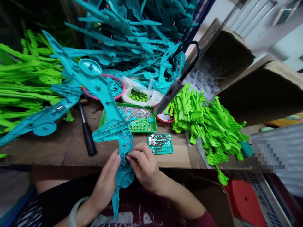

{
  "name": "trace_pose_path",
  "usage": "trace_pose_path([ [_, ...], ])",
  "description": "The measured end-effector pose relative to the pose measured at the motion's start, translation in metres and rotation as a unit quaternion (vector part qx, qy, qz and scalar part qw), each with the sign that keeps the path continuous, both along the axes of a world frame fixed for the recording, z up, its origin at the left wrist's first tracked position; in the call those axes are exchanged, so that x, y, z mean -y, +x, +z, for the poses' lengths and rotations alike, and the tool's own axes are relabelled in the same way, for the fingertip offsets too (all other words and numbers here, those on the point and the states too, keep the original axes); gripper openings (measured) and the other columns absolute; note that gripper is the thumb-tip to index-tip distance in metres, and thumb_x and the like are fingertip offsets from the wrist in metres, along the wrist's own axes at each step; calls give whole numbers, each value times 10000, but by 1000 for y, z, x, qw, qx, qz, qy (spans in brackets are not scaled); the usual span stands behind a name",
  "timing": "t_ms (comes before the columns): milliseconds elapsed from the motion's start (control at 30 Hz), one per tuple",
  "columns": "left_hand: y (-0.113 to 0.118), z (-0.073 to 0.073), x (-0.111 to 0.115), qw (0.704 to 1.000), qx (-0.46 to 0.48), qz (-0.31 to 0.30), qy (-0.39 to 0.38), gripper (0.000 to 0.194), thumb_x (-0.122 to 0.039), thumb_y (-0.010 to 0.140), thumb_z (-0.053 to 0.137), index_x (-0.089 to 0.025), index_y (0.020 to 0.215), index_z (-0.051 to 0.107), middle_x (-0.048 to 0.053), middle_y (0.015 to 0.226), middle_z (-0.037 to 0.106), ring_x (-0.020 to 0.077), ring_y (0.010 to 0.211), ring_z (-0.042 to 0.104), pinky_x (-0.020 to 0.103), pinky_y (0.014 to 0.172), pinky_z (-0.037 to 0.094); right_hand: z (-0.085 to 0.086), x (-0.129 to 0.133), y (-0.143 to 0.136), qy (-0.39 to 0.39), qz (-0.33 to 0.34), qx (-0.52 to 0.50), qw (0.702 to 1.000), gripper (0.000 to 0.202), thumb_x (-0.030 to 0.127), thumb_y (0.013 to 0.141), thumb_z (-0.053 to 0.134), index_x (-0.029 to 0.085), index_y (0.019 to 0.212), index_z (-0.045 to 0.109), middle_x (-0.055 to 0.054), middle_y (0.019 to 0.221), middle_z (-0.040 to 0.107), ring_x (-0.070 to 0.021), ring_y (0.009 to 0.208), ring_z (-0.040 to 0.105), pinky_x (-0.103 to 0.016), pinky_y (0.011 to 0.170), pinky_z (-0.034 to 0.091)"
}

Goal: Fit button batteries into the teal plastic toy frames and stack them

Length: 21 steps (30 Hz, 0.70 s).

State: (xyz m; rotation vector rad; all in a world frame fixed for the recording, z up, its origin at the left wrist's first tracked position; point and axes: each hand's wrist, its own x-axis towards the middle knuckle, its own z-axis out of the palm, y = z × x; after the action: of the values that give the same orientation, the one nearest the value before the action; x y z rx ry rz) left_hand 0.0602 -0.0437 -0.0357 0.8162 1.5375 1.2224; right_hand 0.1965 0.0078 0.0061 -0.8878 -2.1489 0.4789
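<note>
A long blue plastic toy shell half (pixel 107 102) slants from my lap up over the table, its inner ribs and round recesses facing me. My left hand (pixel 105 183) grips its lower edge, thumb along the side. Thin red wires (pixel 129 145) loop across the shell near the grip part. Over a small dark spot there, my right hand (pixel 146 167) pinches thumb and fingertips together; whatever lies between them is too small and hidden to name. Beyond my right hand, a small teal tray (pixel 167 150) bears rows of silver and brown discs.
A hammer (pixel 88 138) lies left of the shell. Behind stand a green tray (pixel 144 127) of screws, a pink basin (pixel 121 91) and a white bag (pixel 155 99). A grey electric screwdriver (pixel 170 94) hangs down. Blue shells (pixel 142 47) and green pieces (pixel 201 119) are heaped around.
</note>
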Motion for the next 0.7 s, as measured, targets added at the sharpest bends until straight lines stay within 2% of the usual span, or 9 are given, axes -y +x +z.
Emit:
trace_pose_path([
  [100, 1, 2, 4, 1000, 1, -7, -10, 423, -527, 898, 532, -257, 1195, 667, 35, 1288, 674, 280, 1317, 531, 382, 1101, 458, -11, 12, 3, 48, -21, 14, 999, 259, 140, 952, 544, 149, 1204, 604, -133, 1082, 613, -191, 964, 618, -321, 808, 592],
  [200, -2, 7, 2, 996, 65, -46, -38, 397, -549, 869, 585, -265, 1127, 686, 27, 1147, 733, 292, 1188, 630, 358, 982, 552, -16, 12, 29, 68, -66, 0, 996, 313, 178, 942, 561, 167, 1253, 592, -135, 1134, 597, -200, 989, 616, -330, 819, 578],
  [300, -6, 11, -3, 982, 152, -78, -82, 389, -545, 829, 663, -257, 1090, 678, 22, 1018, 755, 261, 942, 715, 294, 744, 620, -13, -4, 76, -20, -179, 34, 983, 170, 184, 952, 548, 187, 1090, 647, -92, 1005, 619, -199, 939, 617, -333, 804, 541],
  [333, -7, 11, -4, 978, 171, -75, -94, 391, -539, 813, 687, -255, 1082, 675, 19, 1002, 755, 246, 885, 718, 276, 688, 619, -13, -11, 92, -61, -191, 75, 977, 126, 174, 950, 552, 188, 1017, 658, -77, 956, 619, -197, 908, 615, -329, 791, 527],
  [400, -6, 11, -7, 974, 187, -64, -108, 408, -532, 784, 721, -246, 1072, 675, 21, 993, 755, 233, 843, 715, 260, 648, 613, -17, -23, 118, -126, -165, 155, 966, 85, 155, 933, 581, 182, 925, 661, -60, 905, 613, -189, 859, 608, -312, 765, 499],
  [467, -4, 10, -9, 972, 197, -69, -113, 434, -533, 772, 728, -223, 1071, 676, 39, 990, 755, 241, 856, 713, 267, 668, 612, -26, -29, 133, -158, -128, 197, 959, 68, 143, 922, 601, 179, 913, 657, -51, 894, 608, -182, 848, 598, -293, 753, 478],
  [600, 4, 10, -12, 968, 207, -109, -95, 435, -513, 800, 697, -185, 1082, 650, 72, 977, 748, 248, 869, 710, 297, 710, 602, -41, -31, 139, -172, -99, 198, 960, 89, 103, 917, 585, 180, 916, 630, -35, 889, 595, -166, 849, 577, -271, 752, 454],
  [700, 9, 13, -15, 979, 146, -135, -51, 354, -438, 832, 688, -181, 1064, 616, 60, 913, 734, 215, 817, 700, 298, 738, 575, -40, -33, 135, -173, -92, 177, 965, 107, 67, 882, 593, 173, 866, 588, -19, 840, 579, -156, 786, 559, -265, 706, 445],
])
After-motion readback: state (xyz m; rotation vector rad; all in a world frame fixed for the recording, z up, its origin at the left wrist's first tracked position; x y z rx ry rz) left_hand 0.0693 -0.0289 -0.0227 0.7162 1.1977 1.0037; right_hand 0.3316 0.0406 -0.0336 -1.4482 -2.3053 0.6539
